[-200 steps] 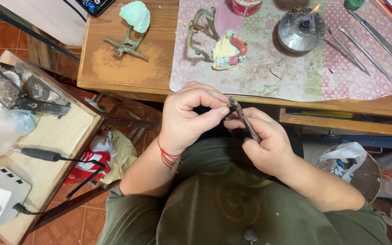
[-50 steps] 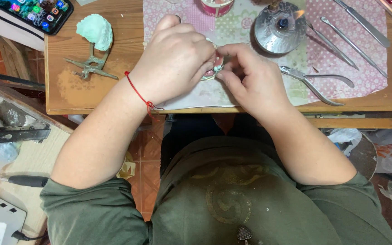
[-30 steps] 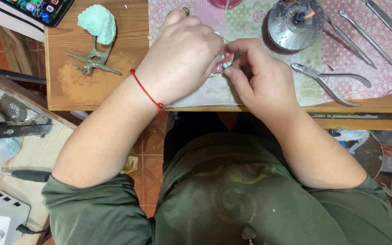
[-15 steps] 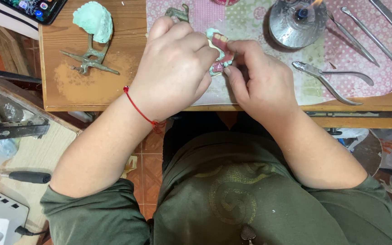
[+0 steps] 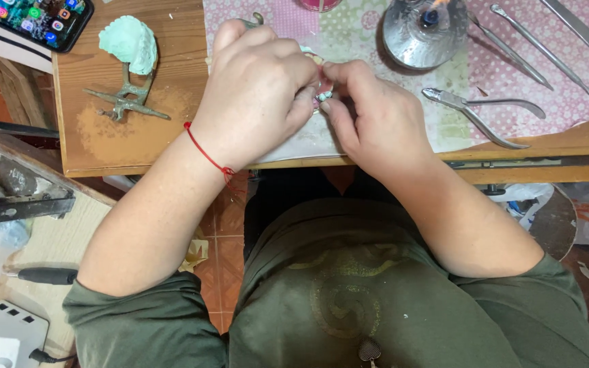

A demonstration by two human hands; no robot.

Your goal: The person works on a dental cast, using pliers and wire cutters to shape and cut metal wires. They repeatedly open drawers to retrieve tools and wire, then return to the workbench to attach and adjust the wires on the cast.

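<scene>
Item in hand: a small pink-and-pale-green dental model piece [image 5: 322,87], mostly hidden, which we see only as a sliver of pink with a few pale tooth-like beads between the two hands, just above the near edge of the brown wooden workbench [image 5: 138,136]. Our left hand [image 5: 257,95], with a thin red cord bracelet [image 5: 207,155] at the wrist, is curled over the piece from the left, its fingers drawn together and closed round it. Our right hand [image 5: 376,116] meets it from the right, thumb and forefinger pinched onto the same piece; the other fingers are folded under and we cannot tell what they do. Beneath the hands lies a patchwork paper mat in pink and pale green dotted print [image 5: 512,88]. On the mat, just right of the right hand, lie steel pliers with curved handles [image 5: 475,116]; beyond them, two long slim steel hand instruments [image 5: 519,51] lie at a slant. A clear glass spirit lamp [image 5: 424,31] stands at the far edge of the mat, above the right hand. On the bare bench well to the left we list a mint-green plaster cast on a dull metal articulator frame [image 5: 127,65], and at the far left corner a smartphone with a lit screen [image 5: 39,17]. Lower left, off the bench, a dark metal vise-like tool [image 5: 8,197] rests on a pale board.
</scene>
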